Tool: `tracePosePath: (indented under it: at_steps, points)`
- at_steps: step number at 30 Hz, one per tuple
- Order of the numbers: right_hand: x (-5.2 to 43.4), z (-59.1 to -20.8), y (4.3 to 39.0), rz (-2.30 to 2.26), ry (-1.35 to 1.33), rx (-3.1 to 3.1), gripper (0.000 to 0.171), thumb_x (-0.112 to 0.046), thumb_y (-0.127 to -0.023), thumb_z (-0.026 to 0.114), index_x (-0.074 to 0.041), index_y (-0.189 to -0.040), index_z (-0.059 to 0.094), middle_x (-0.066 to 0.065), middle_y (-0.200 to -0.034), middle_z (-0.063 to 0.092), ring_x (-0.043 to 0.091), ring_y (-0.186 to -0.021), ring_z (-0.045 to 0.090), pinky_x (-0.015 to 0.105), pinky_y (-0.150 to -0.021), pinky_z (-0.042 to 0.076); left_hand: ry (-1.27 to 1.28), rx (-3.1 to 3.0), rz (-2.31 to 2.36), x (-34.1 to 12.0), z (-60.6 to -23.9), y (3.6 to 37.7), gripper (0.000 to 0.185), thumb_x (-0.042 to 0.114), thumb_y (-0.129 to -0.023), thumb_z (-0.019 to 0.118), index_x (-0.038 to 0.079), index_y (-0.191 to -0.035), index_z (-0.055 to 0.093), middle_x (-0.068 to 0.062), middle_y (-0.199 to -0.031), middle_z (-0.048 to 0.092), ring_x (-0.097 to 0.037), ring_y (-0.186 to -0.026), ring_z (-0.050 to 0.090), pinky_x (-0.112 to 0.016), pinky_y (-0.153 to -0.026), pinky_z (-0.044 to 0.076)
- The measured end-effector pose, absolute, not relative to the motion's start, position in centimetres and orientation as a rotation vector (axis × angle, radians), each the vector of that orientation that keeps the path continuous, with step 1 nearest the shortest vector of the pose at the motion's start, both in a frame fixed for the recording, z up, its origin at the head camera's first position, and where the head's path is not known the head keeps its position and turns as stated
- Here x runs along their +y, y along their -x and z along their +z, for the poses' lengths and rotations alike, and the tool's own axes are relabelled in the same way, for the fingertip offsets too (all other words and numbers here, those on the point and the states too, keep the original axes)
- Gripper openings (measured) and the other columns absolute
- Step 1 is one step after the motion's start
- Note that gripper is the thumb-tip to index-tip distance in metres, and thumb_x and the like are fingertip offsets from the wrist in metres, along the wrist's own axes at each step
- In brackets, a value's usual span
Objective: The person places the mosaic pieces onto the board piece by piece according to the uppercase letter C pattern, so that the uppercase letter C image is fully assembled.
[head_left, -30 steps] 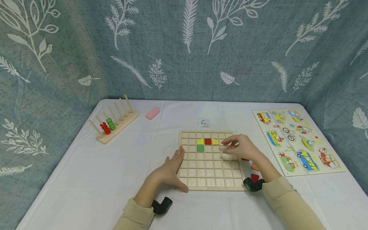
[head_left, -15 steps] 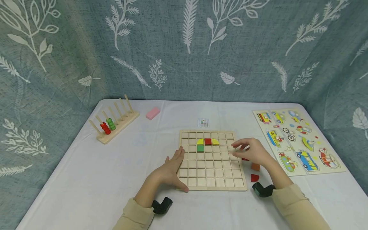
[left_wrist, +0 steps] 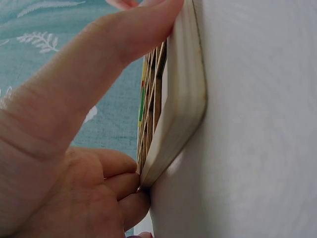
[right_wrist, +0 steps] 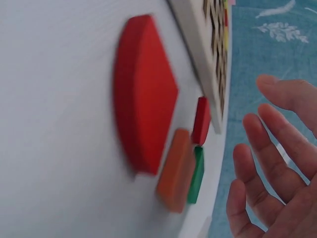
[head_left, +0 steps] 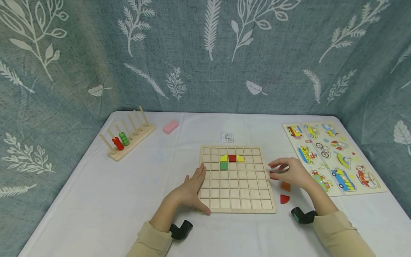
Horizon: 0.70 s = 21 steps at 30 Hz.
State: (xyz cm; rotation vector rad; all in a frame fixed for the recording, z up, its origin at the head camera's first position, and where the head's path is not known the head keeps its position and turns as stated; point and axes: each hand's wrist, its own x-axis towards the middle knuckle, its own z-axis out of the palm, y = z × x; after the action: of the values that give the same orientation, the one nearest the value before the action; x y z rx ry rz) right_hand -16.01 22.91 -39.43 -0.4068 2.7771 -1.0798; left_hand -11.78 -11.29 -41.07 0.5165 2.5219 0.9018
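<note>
Left hand (head_left: 187,189) splayed against grid board (head_left: 237,211)'s left edge; right hand (head_left: 291,172) half-open, empty, over green piece (right_wrist: 197,176), toward tabletop (head_left: 80,214)'s right edge. I'd pinch its sides.

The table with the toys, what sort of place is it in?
Probably an indoor play or learning corner: a white-covered table before a leafy cloth, holding a wooden grid board, a peg stand and a picture puzzle.

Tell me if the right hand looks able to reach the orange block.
Probably yes: the right hand appears to hold nothing and is close by, and the orange block lies on the tablecloth with nothing on it.
</note>
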Motion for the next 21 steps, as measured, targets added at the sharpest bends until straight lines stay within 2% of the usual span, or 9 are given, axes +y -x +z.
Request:
tracePosePath:
  at_steps: [21]
  points:
    - [24.9, -40.3, 15.8, -0.967, 0.263, 2.787, 0.031, -0.015, -0.074, 0.075, -0.002, -0.102, 0.068, 0.011, -0.098, 0.066, 0.021, -0.079, 0.052, 0.029, -0.061, 0.046, -0.515, 2.525, 0.901, -11.3, -41.1, 11.8, 0.132, 0.033, -0.048, 0.091, -0.004, -0.144, 0.008, -0.012, -0.152, -0.002, -0.025, -0.139, 0.001, -0.049, -0.109, 0.003]
